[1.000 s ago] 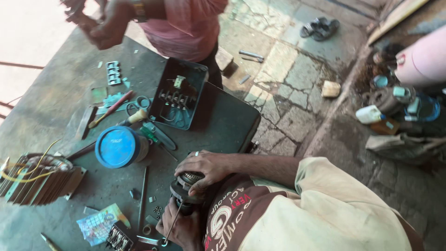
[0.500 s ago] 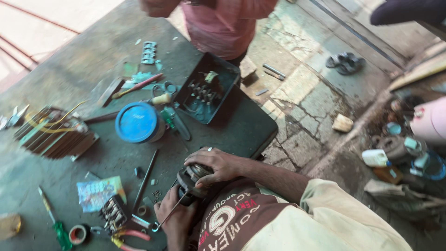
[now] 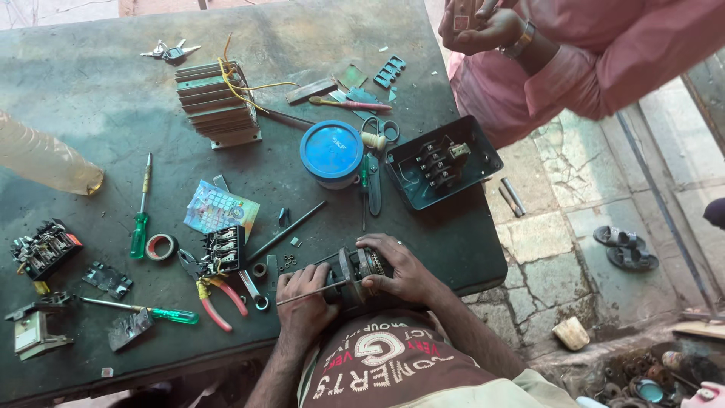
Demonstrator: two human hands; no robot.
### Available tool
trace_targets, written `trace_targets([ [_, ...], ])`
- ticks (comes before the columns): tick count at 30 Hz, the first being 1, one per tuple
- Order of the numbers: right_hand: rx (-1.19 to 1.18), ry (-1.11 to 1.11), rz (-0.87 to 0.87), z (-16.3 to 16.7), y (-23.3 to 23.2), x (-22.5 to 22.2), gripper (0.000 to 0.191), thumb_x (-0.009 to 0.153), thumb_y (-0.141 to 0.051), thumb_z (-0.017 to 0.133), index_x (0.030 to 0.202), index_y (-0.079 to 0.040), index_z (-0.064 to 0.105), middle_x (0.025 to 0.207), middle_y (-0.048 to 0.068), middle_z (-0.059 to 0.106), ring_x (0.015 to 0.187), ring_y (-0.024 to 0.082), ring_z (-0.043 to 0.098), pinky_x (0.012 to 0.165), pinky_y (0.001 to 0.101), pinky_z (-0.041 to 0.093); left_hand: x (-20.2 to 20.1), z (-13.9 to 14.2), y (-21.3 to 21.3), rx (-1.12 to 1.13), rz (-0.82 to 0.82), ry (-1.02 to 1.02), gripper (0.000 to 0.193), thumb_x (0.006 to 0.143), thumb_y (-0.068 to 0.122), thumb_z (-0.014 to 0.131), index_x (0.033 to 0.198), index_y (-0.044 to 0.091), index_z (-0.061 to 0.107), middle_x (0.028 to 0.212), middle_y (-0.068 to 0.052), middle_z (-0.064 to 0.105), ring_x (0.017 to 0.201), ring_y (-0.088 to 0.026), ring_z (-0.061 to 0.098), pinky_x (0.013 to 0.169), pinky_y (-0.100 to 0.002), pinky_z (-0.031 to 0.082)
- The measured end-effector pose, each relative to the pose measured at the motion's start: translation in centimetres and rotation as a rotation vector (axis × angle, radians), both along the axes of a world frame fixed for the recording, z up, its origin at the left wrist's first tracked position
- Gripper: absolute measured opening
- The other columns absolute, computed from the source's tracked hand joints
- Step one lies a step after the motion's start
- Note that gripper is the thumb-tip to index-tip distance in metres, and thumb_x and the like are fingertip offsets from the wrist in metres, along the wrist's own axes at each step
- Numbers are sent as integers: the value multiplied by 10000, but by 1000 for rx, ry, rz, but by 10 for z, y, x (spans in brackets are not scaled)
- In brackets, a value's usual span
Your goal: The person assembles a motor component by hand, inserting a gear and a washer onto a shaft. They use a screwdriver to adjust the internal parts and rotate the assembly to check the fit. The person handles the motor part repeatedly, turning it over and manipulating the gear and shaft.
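Dark green surface, littered with tools. At its near edge the left hand has its fingers clamped on a thin rod; the right hand wraps around a small motor lying there. Washers lie just beside. Little bare room remains nearby. Farther off, a black box holds a switch block, beside a blue tub.
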State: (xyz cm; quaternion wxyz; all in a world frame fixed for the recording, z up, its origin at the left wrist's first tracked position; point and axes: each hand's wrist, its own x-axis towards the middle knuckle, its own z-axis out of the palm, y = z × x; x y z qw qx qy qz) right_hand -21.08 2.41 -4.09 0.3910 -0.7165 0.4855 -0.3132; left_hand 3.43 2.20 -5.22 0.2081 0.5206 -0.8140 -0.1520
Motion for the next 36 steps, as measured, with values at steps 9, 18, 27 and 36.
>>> trace_targets([
  [9,-22,-18,-3,4,7,4,738,924,-620,640,1425,-85,550,1448,194,568,1387,374,543,1143,460,437,2,6,4,-7,3,39,574,512,179,797,1063,67,684,930,-81,703,877,-275,683,803,-438,471],
  [18,39,14,-29,20,23,16,753,945,-606,619,1457,-66,508,1440,203,577,1367,368,562,1113,432,455,10,6,15,-52,0,36,543,524,184,800,1046,87,684,935,-67,702,882,-268,685,801,-439,478],
  [27,14,26,-111,16,32,25,808,1026,-709,360,1459,-40,497,1397,236,615,1330,375,599,1086,426,476,17,6,18,-24,4,31,523,544,165,792,1050,96,682,947,-65,700,893,-262,681,818,-441,483],
  [36,28,182,-245,2,27,31,684,1014,-671,331,1174,-65,605,964,226,718,939,429,722,774,497,549,14,10,17,-28,5,50,577,535,194,813,1085,86,679,947,-76,695,894,-272,676,821,-439,484],
])
